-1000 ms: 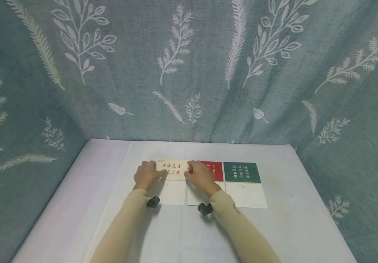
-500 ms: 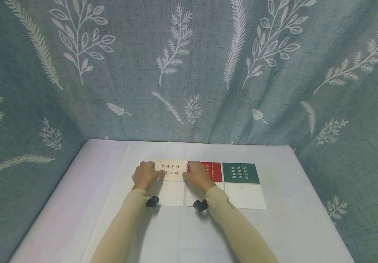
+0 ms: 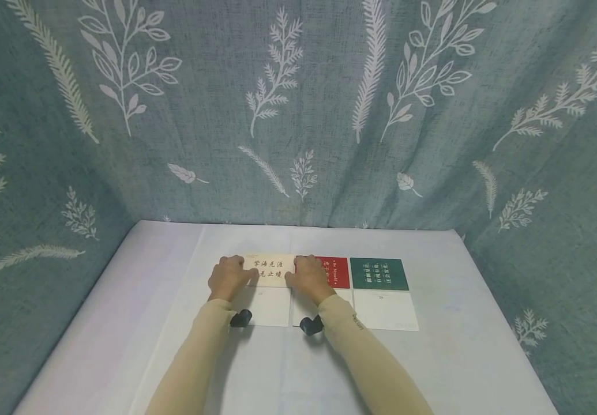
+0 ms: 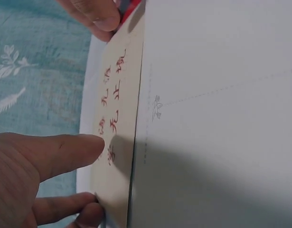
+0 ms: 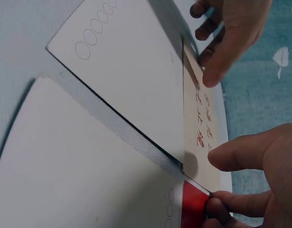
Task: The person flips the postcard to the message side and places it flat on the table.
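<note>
A cream card [image 3: 272, 264] with handwritten-style characters lies flat at the back left of a two-row layout of cards. My left hand [image 3: 224, 278] touches its left edge with the fingertips, the thumb [image 4: 84, 151] spread over its face. At its right edge is my right hand [image 3: 307, 278]. In the right wrist view, a fingertip meets the corner between the cream card and the red card [image 5: 194, 204], while the thumb [image 5: 231, 154] reaches over the cream face. The right hand covers part of the red card in the head view.
A green card [image 3: 379, 274] lies at the right of the back row. White cards, left [image 3: 272, 308], middle [image 3: 347, 295] and right [image 3: 385, 311], form the front row on the white table [image 3: 256, 369]. A patterned teal curtain [image 3: 319, 115] surrounds the table.
My right hand has shifted a little to the left, toward the cream card, uncovering more of the red card. My left hand stays nearly in place. The whole head view has drifted slightly.
</note>
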Demonstrator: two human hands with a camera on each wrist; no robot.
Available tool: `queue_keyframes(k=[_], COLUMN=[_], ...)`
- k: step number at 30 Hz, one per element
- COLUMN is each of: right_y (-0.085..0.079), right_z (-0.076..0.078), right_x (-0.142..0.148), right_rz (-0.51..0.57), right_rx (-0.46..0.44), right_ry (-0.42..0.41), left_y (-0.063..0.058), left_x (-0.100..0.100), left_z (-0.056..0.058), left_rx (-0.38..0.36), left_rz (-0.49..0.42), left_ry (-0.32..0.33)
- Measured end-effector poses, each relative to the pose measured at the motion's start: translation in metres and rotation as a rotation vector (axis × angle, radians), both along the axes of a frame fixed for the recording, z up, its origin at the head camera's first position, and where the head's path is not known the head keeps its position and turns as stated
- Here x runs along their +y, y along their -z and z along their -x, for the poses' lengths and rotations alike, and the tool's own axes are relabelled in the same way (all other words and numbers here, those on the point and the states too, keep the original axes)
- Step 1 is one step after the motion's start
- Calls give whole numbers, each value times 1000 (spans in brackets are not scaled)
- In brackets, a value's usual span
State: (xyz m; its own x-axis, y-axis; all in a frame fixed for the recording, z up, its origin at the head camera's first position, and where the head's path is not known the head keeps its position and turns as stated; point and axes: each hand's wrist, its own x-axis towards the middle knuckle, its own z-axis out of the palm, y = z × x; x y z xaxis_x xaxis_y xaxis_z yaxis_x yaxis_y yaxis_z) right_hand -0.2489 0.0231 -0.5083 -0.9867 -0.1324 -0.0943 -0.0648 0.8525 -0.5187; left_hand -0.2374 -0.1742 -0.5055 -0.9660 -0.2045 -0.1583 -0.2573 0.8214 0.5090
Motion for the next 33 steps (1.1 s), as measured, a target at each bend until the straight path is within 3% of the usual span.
queue_keyframes(k=[12, 19, 28, 33], right_y=[6, 9, 0, -6], right_z=[3, 7, 4, -1], right_x=[2, 8, 15, 23], right_rz=[51, 181, 446, 522], right_rx=[-3, 41, 26, 36], right_ry=[12, 24, 126, 157], left_y=[-1, -3, -8, -13], left_x=[-1, -2, -4, 1], left_z=[-1, -3, -11, -18], left_rx=[10, 60, 162, 221], left_rz=[-59, -125, -223, -259], left_ry=[-40, -82, -132, -153])
